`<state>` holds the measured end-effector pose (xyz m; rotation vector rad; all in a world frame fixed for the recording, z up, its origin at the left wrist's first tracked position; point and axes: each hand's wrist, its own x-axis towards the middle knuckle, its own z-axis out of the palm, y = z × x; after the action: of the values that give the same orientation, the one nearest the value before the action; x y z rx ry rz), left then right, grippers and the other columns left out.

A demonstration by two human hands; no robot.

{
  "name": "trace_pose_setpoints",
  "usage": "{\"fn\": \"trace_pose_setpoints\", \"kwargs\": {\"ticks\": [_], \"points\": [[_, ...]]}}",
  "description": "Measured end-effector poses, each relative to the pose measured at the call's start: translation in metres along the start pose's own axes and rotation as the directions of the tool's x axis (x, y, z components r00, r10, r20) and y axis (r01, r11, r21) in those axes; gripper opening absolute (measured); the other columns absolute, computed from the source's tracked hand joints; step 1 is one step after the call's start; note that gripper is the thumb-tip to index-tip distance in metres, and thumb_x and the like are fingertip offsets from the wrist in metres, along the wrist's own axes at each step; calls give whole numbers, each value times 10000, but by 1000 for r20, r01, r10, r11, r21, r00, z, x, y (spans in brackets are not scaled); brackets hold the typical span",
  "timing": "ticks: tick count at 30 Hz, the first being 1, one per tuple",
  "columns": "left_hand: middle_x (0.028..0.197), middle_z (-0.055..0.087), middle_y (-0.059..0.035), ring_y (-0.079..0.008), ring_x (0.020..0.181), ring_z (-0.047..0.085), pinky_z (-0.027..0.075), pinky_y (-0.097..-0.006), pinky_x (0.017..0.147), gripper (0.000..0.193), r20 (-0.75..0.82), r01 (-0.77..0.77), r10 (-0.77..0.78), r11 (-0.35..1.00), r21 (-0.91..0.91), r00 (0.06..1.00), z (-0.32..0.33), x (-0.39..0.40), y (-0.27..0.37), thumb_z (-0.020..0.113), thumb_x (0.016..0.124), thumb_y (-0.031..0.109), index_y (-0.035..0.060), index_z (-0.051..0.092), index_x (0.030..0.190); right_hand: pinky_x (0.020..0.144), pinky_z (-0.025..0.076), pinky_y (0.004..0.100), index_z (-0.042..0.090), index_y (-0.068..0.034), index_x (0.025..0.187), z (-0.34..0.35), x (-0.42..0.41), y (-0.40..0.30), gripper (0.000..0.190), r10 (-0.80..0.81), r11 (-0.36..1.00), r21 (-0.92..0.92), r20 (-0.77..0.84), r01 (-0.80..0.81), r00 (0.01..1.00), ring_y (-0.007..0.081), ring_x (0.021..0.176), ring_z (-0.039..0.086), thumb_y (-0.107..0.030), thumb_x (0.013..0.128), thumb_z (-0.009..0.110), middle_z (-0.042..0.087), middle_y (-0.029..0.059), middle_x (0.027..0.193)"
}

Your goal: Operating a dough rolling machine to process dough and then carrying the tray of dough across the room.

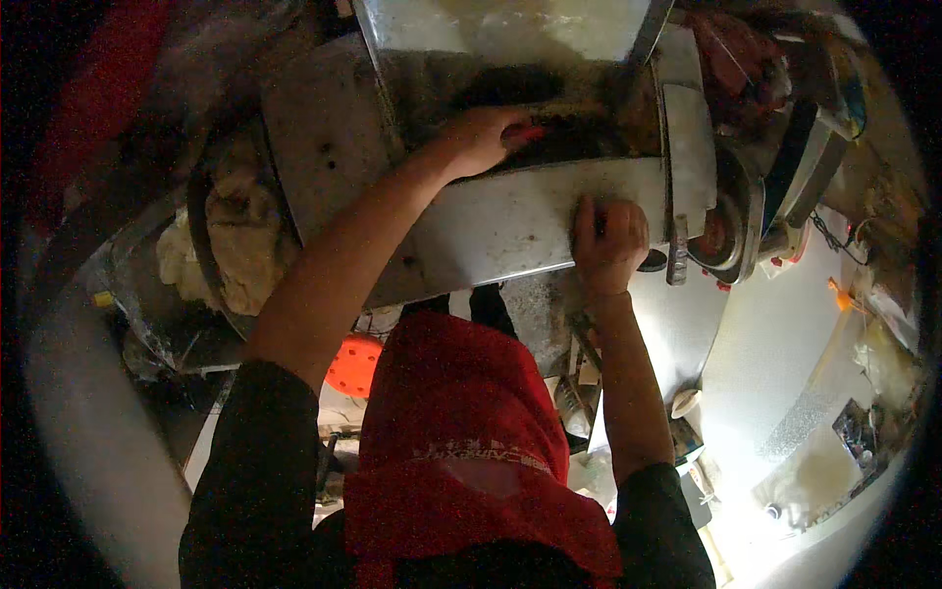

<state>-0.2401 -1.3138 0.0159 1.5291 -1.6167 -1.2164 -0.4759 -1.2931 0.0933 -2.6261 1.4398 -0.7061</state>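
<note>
My left hand (486,140) reaches over a metal front ledge (508,213) into the dark recess (581,140) of a worn metal appliance. Beside its fingers a small red object (526,134) shows; whether I grip it is hidden by the hand and the dark. My right hand (611,239) is curled into a fist against the right part of the ledge, knuckles up, with nothing visible in it. Behind the recess rises a pale, shiny upright panel (508,26).
To the left, a round pan (197,243) holds pale cloth-like material (246,250). A round metal vessel (736,221) stands right of the ledge. An orange perforated stool seat (355,366) is low on my left. My red apron (464,427) hangs close to the ledge.
</note>
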Motion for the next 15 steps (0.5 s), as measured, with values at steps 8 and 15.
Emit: {"fn": "trace_pose_setpoints", "kwargs": {"ticks": [8,15], "points": [[1046,657,-144,-275,954,639,489,-377,842,329,12,-39,39,999,-19,999,-2,-1,-3,582,910,260,127,572,1210,618,453,419,579,-84,749,2,-1,-1,134,8,1000,-16,13,-8,1000,305,650,563,-151,759,696,584,93,719],[951,658,-165,-328,870,631,483,-396,741,248,-92,-17,10,998,-68,996,3,2,-7,612,869,207,67,611,1073,607,456,420,568,-86,735,4,-2,1,149,-3,1000,19,-13,4,1000,304,651,564,-143,749,706,577,97,709]]}}
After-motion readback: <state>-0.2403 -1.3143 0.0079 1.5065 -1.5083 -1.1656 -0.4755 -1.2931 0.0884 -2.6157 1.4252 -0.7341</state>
